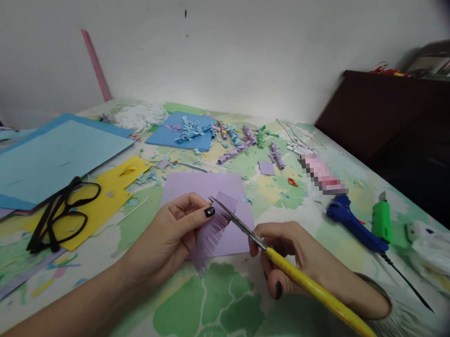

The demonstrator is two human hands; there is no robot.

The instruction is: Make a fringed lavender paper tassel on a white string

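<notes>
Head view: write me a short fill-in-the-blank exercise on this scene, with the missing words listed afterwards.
1. The yellow-handled scissors are in the person's ____ hand.
2. The left hand holds a fringed paper strip coloured ____.
3. Through the lenses of the black-framed glasses shows a sheet of ____ paper.
4. The blue glue gun lies beside a cutter with a ____ body.

Missing words: right; purple; yellow; green.

our bare left forearm [87, 299] slanting in from eight o'clock, our bare left hand [171, 235] pinching toward two, its black-nailed thumb [194, 221] extended, our bare right hand [300, 253] angled from four o'clock toward ten, its fingers [274, 231] curled
</notes>
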